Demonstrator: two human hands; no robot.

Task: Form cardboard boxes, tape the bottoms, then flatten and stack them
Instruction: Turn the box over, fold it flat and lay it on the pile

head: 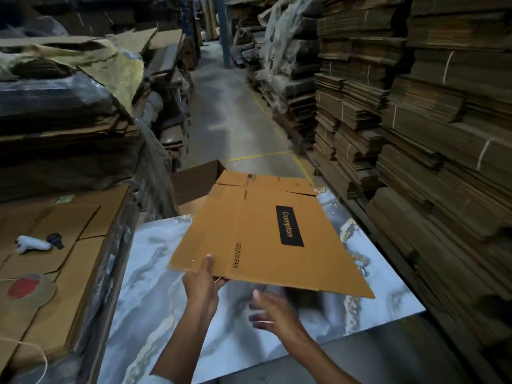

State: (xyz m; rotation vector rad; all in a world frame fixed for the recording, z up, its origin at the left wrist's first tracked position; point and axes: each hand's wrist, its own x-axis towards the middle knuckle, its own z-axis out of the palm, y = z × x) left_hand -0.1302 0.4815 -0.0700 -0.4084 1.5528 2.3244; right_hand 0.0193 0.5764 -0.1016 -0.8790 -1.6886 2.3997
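Closest to me are my two forearms, reaching out over the marbled grey-and-white worktop (155, 286). My left hand (203, 284) pinches the near left corner of the flattened box (266, 234), thumb on top and fingers curled underneath. That box is a flat brown sheet held just above the worktop and tilted, with its far end towards 12 o'clock and its near right corner pointing to 4 o'clock. It has a black label (289, 226) reading "Crompton" and the words "CEILING FAN" printed near my thumb.

My right hand (273, 314) sits at 5 o'clock from the left one, just below the box's near edge, fingers spread and holding nothing. It is blurred, so I cannot tell whether the fingertips touch the cardboard.

Beyond the flattened box, at 11 o'clock, an open carton (194, 181) stands at the far edge of the worktop. At 9 o'clock there is a stack of flat cardboard sheets (83, 273). On it lie a small white and black object (36, 243), a round thing with a red centre (23, 289) and a loop of string (41, 361) — too dim to name more surely. Tall piles of flattened cartons (415, 134) wall the side from 1 to 4 o'clock. A concrete aisle (235, 120) with yellow lines runs off at 12 o'clock.
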